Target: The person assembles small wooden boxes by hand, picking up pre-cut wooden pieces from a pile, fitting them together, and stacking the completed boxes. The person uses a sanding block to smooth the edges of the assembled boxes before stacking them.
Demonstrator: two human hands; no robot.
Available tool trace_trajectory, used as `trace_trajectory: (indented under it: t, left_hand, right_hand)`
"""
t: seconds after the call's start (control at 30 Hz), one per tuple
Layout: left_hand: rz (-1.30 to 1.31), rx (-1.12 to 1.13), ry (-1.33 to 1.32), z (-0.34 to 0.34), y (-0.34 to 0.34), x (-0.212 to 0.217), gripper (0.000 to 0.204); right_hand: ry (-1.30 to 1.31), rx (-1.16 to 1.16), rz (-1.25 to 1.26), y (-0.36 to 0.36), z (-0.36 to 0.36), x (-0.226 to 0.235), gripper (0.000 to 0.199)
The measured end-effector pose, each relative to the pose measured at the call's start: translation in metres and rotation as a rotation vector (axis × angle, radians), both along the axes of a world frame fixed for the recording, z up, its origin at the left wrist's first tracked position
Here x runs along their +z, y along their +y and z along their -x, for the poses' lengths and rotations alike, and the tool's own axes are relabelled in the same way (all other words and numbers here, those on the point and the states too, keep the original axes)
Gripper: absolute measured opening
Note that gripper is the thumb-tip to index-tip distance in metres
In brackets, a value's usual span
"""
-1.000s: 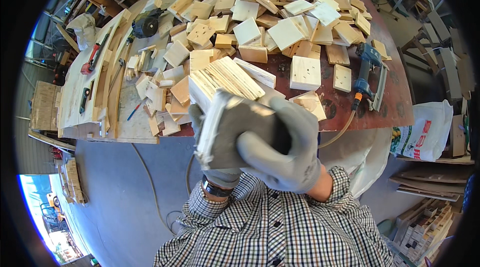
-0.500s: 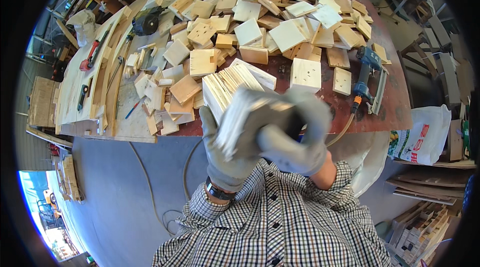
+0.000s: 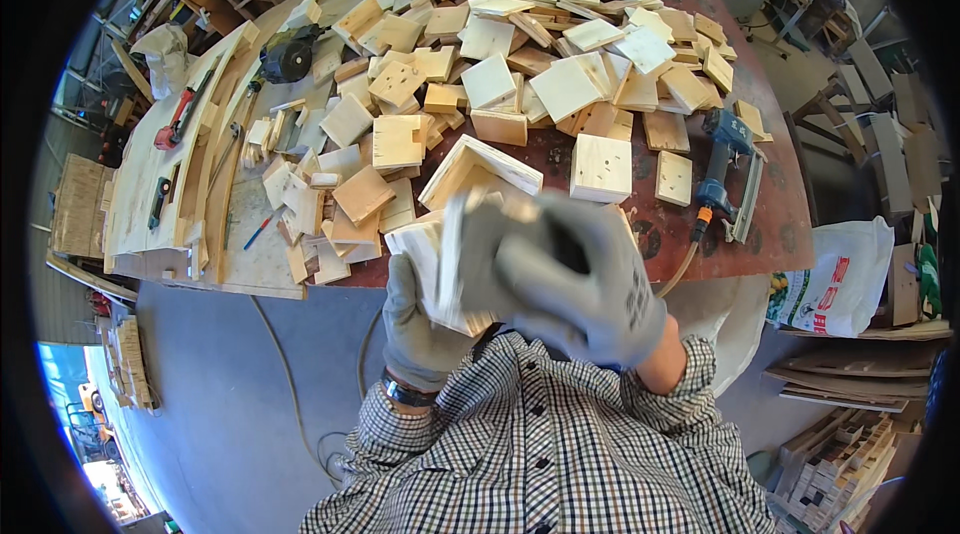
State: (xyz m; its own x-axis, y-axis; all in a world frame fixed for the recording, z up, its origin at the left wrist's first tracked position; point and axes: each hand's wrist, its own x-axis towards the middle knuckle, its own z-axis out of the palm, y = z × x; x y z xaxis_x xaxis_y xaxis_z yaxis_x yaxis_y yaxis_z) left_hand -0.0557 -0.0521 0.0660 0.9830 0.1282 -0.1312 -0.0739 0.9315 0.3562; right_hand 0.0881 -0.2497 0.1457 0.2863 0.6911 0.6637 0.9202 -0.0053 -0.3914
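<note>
Holding a stack of pale wood boards (image 3: 445,264) in both gloved hands, up off the surface (image 3: 700,224) and just above its near edge, close to the chest. Risk first: boards sliding apart and dropping to the floor (image 3: 220,404), likely if the loose, fanned stack tilts or the smooth gloves slip; motion blur here hints at a quick, unsettled hold. Left hand (image 3: 425,329): grip curled under and around the stack's lower left side, bearing it from below. Right hand (image 3: 585,279): grip wrapped over the right side and top, fingers bent, pressing the boards against the left. Farther right, a blue nail gun (image 3: 725,169) with hose near the surface edge, possibly catching a falling board.
</note>
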Motion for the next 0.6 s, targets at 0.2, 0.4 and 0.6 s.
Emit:
trace_trajectory:
  t: [0.2, 0.4, 0.6]
  left_hand:
    - [-0.428, 0.044, -0.033, 0.01, 0.007, -0.012, 0.087]
    - [-0.539, 0.018, 0.03, 0.019, 0.018, -0.013, 0.09]
    - [-0.51, 0.039, -0.047, 0.025, 0.025, -0.004, 0.096]
  right_hand:
    - [0.652, -0.227, -0.209, -0.001, -0.02, -0.034, 0.067]
    - [0.301, 0.072, -0.03, -0.019, 0.004, -0.03, 0.065]
    - [0.648, -0.231, -0.061, -0.02, -0.017, -0.06, 0.062]
